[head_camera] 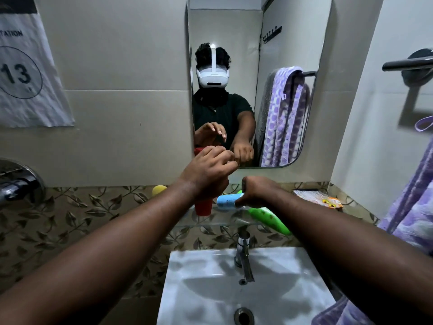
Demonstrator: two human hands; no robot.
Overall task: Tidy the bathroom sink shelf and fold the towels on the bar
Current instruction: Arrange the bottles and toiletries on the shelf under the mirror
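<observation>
Tube (228, 201) in right hand's (257, 191) grip

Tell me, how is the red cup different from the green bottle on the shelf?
The red cup stands upright; the green bottle lies on its side. The red cup is short, its top hidden behind the left hand; the green bottle is longer, partly hidden by the right hand, which grips a blue tube. Both are on the glass shelf above the sink.
</observation>
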